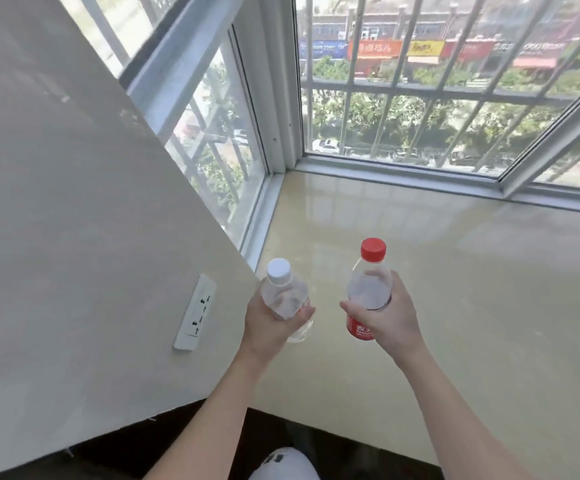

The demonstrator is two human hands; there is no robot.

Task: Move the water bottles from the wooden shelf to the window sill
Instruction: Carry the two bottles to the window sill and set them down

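Clear bottles (285,299) (368,289), white-capped and red-capped, gripped by hands (267,323) (390,317).

Left forearm (212,403): bare, enters the view at 7 o'clock and extends toward 1 o'clock, wrist straight. Left hand (267,327): fingers curled round the white-capped bottle (283,292), thumb laid across its near side, pointing to 3 o'clock.

Right forearm (454,403): bare, enters at 5 o'clock and extends toward 11 o'clock, wrist straight. Right hand (390,318): fingers curled round the red-capped bottle (368,289), thumb pointing to 9 o'clock.

Both hands are held level, the right at 3 o'clock of the left, apart and not touching.
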